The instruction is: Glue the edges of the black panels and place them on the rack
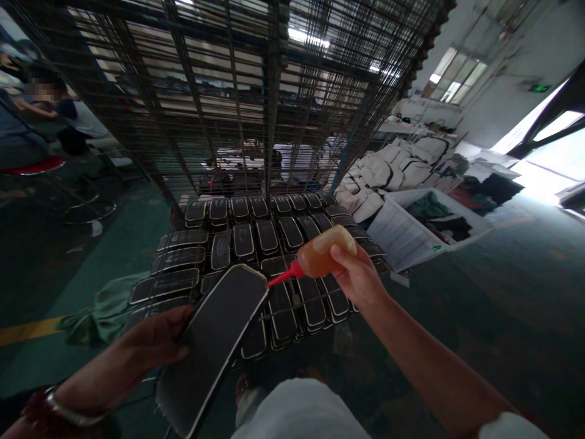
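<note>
My left hand (159, 339) grips a long dark panel (214, 341) with rounded corners and a pale edge, its thumb on the top face. The panel is tilted, its far end pointing up and right. My right hand (359, 274) is wrapped round a squeeze bottle (324, 253) of amber liquid. The bottle lies nearly level, and its red nozzle (284, 277) meets the panel's edge at the far right corner. Below and beyond, many similar dark panels (244, 239) lie in stacked rows on a wire rack.
A tall wire rack (269, 91) rises in front. To the right are a white bin (402, 238) with cloth and a heap of pale pieces (393, 164). Green cloth (105, 311) lies at left on the floor. A person (82, 116) sits at far left near a red stool (36, 166).
</note>
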